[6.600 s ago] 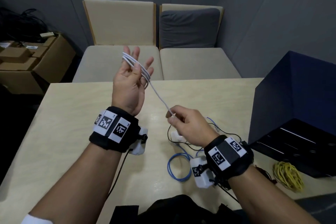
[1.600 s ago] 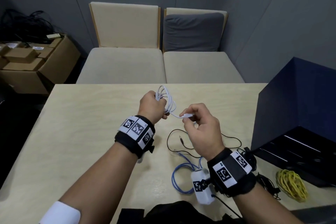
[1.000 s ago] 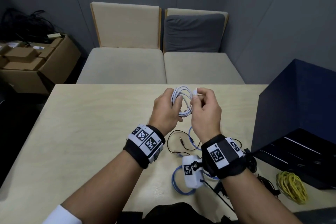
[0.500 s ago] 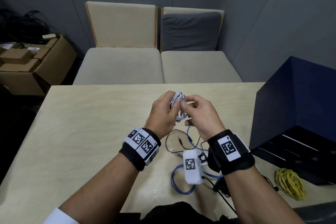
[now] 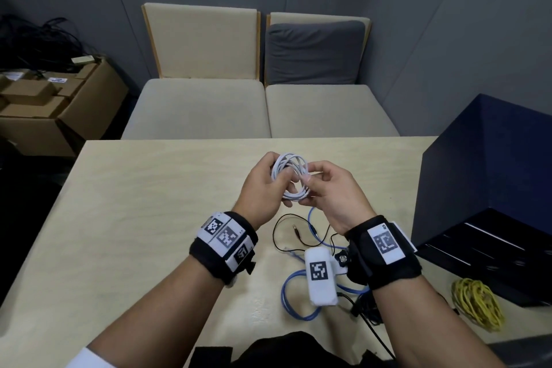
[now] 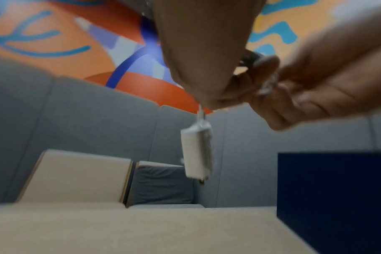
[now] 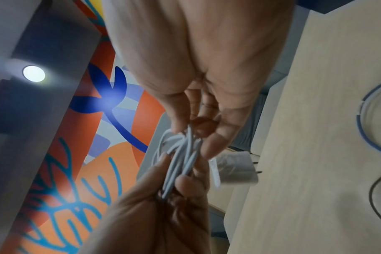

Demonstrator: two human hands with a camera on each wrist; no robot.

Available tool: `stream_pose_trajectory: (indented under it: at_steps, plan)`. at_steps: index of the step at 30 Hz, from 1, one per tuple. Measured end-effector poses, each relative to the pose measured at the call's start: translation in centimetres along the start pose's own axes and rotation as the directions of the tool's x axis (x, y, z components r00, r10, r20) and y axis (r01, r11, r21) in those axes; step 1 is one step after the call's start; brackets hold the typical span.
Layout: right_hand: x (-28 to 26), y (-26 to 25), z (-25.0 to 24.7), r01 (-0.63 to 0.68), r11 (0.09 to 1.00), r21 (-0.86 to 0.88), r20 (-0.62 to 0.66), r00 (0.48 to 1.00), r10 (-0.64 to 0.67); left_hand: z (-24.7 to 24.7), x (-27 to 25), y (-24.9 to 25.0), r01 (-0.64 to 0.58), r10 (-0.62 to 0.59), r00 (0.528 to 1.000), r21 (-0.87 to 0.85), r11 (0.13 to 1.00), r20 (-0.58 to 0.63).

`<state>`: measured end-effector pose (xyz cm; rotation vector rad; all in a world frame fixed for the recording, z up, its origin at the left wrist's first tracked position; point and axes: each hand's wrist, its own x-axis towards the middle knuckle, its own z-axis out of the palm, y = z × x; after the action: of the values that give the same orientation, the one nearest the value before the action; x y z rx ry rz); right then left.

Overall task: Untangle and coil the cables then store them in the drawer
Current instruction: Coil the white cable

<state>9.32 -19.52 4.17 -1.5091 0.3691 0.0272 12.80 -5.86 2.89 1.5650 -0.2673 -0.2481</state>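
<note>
Coiled white charging cable [image 5: 291,179]: gripped by curled left hand [image 5: 260,191], pinched by right hand [image 5: 334,193]; loop upright above beige wooden table [image 5: 134,218].

both forearms are bare. the left wrist band [image 5: 224,243] is a wide black fabric cuff carrying a row of white tags printed with black square codes. the right wrist band [image 5: 385,251] is the same black fabric with one white coded tag on top. a white capsule-shaped unit [image 5: 320,276] with its own black code juts from that right band, a thin black lead [image 5: 370,329] trailing off it. just up the arm from the left band, a white sleeve edge [image 5: 86,360] shows.
</note>
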Motion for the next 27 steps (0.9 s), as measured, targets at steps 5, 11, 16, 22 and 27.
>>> stream_pose_trajectory:
  at_steps: [5, 11, 16, 22, 27]
  plan:
    - [-0.5, 0.2, 0.1, 0.029, 0.998, 0.064, -0.034, 0.999, -0.027, -0.9, 0.4, 0.0, 0.305, -0.277, 0.951, -0.277, 0.911, 0.139]
    - [-0.1, 0.5, 0.2, -0.056, 0.991, 0.124, -0.135, 0.988, 0.073, -0.1, 0.2, 0.1, 0.274, -0.263, 0.962, -0.204, 0.94, 0.08]
    - [-0.7, 0.6, 1.1, -0.108, 0.993, 0.05, 0.033, 0.994, 0.107, 1.1, 0.5, -0.8, 0.171, -0.166, 0.983, 0.059, 0.984, -0.077]
    - [-1.7, 0.5, 1.9, -0.029, 0.959, 0.283, 0.108, 0.994, -0.002, 1.7, 1.0, 0.4, 0.264, -0.269, 0.96, -0.079, 0.961, -0.077]
    - [-2.2, -0.2, 2.4, -0.009, 0.941, 0.339, -0.002, 1.0, 0.01, 1.8, 1.2, 0.1, 0.175, -0.143, 0.972, 0.171, 0.969, -0.187]
